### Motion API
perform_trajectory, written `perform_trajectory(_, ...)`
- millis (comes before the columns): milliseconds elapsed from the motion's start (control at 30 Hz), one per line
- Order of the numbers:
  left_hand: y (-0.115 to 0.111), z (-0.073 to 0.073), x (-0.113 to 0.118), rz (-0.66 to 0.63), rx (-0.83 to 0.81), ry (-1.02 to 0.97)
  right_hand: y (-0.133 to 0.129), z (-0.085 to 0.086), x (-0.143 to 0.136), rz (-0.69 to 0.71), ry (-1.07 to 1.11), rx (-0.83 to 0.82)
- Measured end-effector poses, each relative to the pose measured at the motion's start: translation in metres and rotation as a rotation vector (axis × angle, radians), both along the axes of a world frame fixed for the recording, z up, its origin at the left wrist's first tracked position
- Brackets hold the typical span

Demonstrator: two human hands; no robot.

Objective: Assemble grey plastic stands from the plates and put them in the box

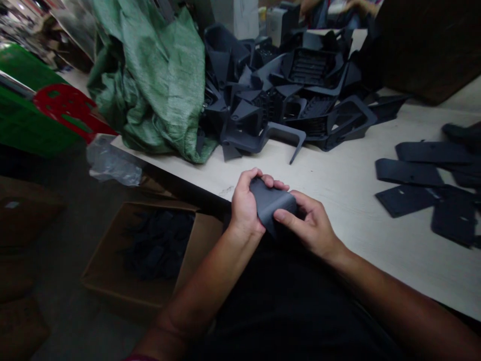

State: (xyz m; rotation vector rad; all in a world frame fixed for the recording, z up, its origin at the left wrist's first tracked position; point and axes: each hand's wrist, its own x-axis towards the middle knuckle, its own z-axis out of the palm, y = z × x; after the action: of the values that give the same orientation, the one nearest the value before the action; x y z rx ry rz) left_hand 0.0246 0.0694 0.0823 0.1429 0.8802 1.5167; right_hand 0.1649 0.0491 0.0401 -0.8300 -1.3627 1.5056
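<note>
A dark grey plastic part [272, 200] is held between both hands at the front edge of the pale table [338, 185]. My left hand [248, 200] wraps round its left side, with fingertips over the far edge. On the right side, my right hand [310, 218] grips the part with the thumb on the near face and fingers behind. Beyond the hands lies a heap of dark plastic parts [251, 115]. Several flat dark pieces [409, 173] lie at the right of the table.
A green woven sack [158, 85] sits at the table's left end, near a red plastic object [71, 110] and a green crate [22, 110]. Below left, an open cardboard box [203, 235] holds dark pieces. Part of another person [361, 7] shows at the far side.
</note>
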Motion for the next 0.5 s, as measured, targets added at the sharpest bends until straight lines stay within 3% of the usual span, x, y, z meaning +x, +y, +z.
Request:
perform_trajectory(267, -0.008, -0.006, 0.004, 0.011, 0.062, 0.146, 0.009, 0.003, 0.006, 0.053, -0.081, 0.077)
perform_trajectory(500, -0.006, -0.002, 0.001, -0.049, 0.063, 0.12, 0.006, 0.009, 0.012, 0.045, -0.19, 0.172)
